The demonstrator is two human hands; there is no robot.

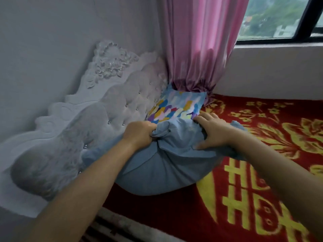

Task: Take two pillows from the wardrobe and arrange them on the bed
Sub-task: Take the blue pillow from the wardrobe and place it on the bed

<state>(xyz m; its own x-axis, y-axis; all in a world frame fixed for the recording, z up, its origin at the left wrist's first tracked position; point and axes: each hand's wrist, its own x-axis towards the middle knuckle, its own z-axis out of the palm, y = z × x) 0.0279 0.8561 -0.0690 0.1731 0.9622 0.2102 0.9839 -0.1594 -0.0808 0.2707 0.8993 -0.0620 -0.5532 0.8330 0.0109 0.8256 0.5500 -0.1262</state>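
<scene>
A plain blue pillow [157, 170] lies on the bed [174, 215] against the white tufted headboard [111, 112]. My left hand [139, 134] is clenched on a bunch of its cover at the top. My right hand [215, 131] grips the pillow's upper right edge, fingers curled into the fabric. Behind it, a multicoloured patterned pillow [178, 106] leans in the corner between headboard and curtain, its lower part hidden by the blue pillow.
A red blanket with yellow patterns [262, 189] covers the bed. A pink curtain [201, 46] hangs down to the corner. A window [279, 18] and its sill wall run along the bed's far side. The grey wall stands behind the headboard.
</scene>
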